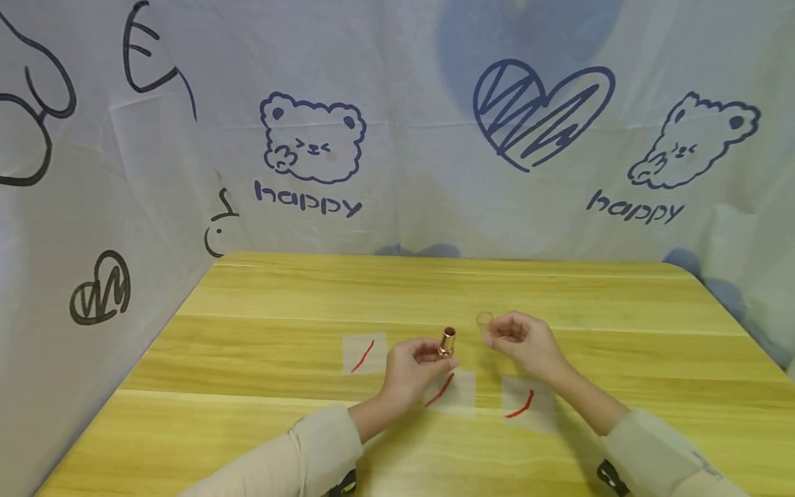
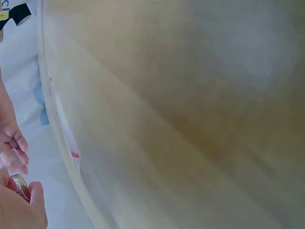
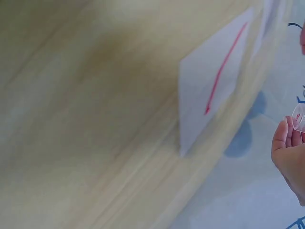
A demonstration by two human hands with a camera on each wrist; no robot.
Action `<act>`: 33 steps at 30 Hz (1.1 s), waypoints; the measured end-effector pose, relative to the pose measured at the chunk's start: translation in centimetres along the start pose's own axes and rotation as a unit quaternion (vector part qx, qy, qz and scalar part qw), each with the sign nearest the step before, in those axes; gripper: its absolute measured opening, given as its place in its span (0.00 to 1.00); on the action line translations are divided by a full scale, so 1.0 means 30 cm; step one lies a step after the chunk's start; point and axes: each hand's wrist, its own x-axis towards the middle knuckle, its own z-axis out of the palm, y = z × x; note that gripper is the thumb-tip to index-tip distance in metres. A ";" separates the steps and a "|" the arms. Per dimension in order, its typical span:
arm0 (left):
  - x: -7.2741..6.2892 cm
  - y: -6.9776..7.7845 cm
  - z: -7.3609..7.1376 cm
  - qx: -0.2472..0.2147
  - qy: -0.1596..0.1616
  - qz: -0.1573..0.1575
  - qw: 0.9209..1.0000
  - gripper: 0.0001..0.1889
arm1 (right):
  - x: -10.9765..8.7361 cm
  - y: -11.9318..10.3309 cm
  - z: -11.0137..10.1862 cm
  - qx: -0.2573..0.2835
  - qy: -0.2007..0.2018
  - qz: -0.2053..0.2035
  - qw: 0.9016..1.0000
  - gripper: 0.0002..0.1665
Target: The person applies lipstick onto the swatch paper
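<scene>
Upright between the thumb and fingers of my left hand is a gold lipstick tube, its dark red top exposed. My right hand pinches a clear cap to the right of the lipstick, slightly farther back and apart from it. In the left wrist view, the metallic tube shows at the lower left, partly covered by the fingers. The right wrist view catches the transparent cap at its right edge, cut off by the frame. Both hands are above the table.
Three pale paper squares with red strokes lie on the wooden table: a left one, a middle one partly behind my left hand, and a right one near my right forearm. A white cloth with drawings hangs behind.
</scene>
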 end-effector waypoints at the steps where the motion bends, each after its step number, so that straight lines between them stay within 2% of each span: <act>1: 0.001 0.001 0.000 -0.001 0.000 0.000 1.000 0.13 | -0.004 -0.007 -0.003 -0.003 0.000 -0.003 1.000 0.12; 9: 0.003 0.006 0.002 -0.006 -0.003 -0.002 1.000 0.13 | -0.034 -0.047 -0.015 0.003 -0.008 -0.031 0.999 0.14; 16: 0.000 0.010 0.003 -0.002 -0.001 0.003 1.000 0.13 | -0.050 -0.076 -0.025 -0.047 -0.010 -0.057 0.997 0.15; 25: -0.001 0.011 0.003 0.007 -0.004 0.017 1.000 0.13 | -0.045 -0.106 -0.024 -0.060 -0.035 -0.127 0.989 0.15; 33: -0.006 0.009 0.002 0.012 -0.008 0.021 1.000 0.12 | -0.033 -0.128 -0.024 -0.078 -0.030 -0.183 0.980 0.15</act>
